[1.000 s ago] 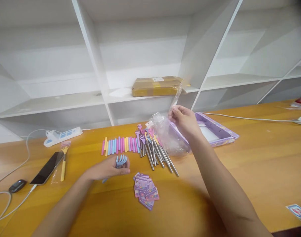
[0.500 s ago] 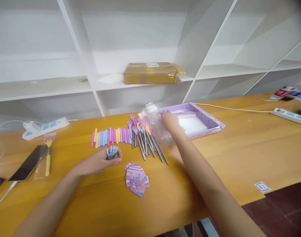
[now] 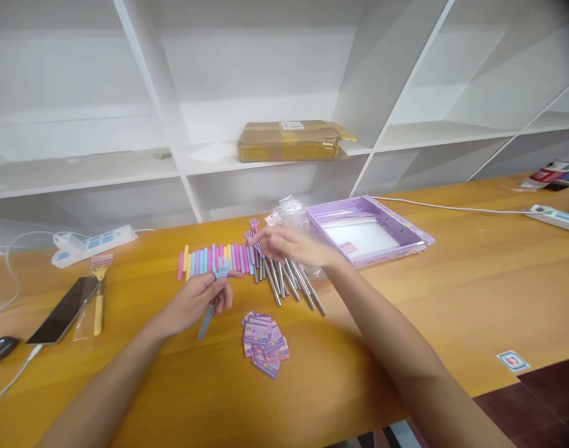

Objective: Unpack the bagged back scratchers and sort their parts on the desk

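My left hand [image 3: 208,295] grips a light blue back scratcher [image 3: 221,267], its small hand-shaped head upward and its blue handle end poking out below my fingers. My right hand [image 3: 289,244] hangs over a pile of metal back scratcher rods [image 3: 284,283], fingers stretched out and apparently holding nothing; it hides many of their heads. Pink and purple hand-shaped heads [image 3: 253,225] show just beyond my fingertips. Left of the pile lies a row of coloured handle tubes [image 3: 200,261] in pink, yellow, blue and purple. Purple printed cards [image 3: 264,342] are heaped nearer me.
Behind my right hand lie clear plastic bags [image 3: 291,211] and a purple box [image 3: 371,227]. To the left are a bagged yellow back scratcher [image 3: 99,305], a phone [image 3: 63,311], a mouse [image 3: 2,350] and a power strip [image 3: 95,244]. A taped carton [image 3: 289,142] sits on the shelf.
My right hand has moved left from the plastic bags and box to above the rods, its fingers opening out. My left hand has turned the blue back scratcher, so its handle now shows.
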{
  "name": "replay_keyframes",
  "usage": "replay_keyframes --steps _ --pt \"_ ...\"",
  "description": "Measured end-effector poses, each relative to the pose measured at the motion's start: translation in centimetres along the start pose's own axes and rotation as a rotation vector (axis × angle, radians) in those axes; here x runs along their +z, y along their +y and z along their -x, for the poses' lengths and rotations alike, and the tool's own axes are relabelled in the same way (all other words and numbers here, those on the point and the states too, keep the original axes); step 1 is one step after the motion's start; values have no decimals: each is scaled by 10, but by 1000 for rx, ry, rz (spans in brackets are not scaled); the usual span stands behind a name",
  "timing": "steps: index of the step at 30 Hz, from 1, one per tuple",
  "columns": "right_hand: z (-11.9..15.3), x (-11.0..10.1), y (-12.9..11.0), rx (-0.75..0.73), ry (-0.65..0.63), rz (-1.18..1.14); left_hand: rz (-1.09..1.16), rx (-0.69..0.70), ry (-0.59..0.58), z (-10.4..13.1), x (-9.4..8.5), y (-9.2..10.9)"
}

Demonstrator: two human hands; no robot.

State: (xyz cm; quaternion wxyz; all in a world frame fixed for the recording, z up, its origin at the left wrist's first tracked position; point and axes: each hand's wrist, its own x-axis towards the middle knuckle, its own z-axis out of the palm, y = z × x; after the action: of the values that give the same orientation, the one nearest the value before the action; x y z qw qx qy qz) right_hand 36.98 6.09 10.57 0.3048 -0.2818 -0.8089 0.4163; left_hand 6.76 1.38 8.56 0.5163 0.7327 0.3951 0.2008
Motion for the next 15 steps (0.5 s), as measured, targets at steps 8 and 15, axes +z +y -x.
replay_keyframes --steps 8,15 --pt "-3 57 -41 -104 20 134 -151 -35 -87 17 10 13" --pt "7 13 -35 -18 337 20 -397 87 156 16 9 23"
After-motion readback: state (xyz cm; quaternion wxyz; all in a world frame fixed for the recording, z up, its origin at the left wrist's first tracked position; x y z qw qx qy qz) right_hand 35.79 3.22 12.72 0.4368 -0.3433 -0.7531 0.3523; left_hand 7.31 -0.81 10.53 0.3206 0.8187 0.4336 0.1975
